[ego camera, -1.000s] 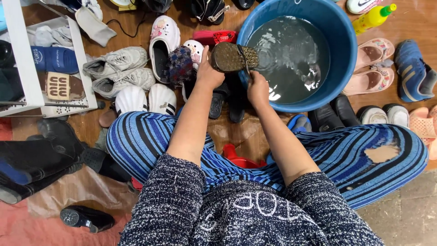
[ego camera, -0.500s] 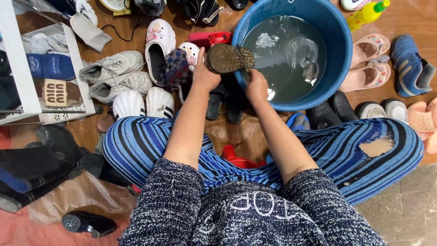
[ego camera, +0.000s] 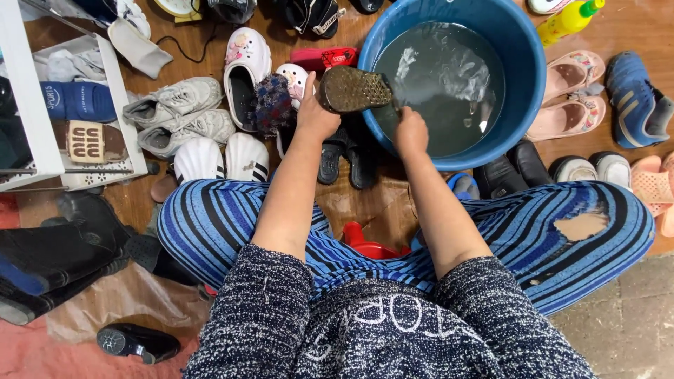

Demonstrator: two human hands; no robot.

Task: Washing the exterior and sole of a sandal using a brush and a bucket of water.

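Shoe in hand: a dark shoe (ego camera: 354, 89) was held sole up, its studded sole facing the camera, at the near left rim of the blue tub (ego camera: 528, 77).
Left hand: the left hand (ego camera: 315, 116) was stretched forward from the lap, fingers closed around the shoe's heel end.
Right hand: the right hand (ego camera: 411, 131) was over the tub's near rim, just right of the shoe's toe, fingers curled shut on something small; what it was could not be told.
Tub: one round tub of grey, rippled water, far and right of centre.
Bottle: one yellow bottle with a green cap (ego camera: 567, 20) lay at the far right, beyond the tub.
Label: one brown rectangular label with pale lettering (ego camera: 92, 141) sat on the white shelf (ego camera: 31, 105) at the left.
Counts: two grey sneakers (ego camera: 179, 116) left of the hands; two pink sandals (ego camera: 572, 91) right of the tub; one blue sneaker (ego camera: 635, 98) at the far right.
Floor: shoes lay all around on the wooden floor (ego camera: 365, 207).
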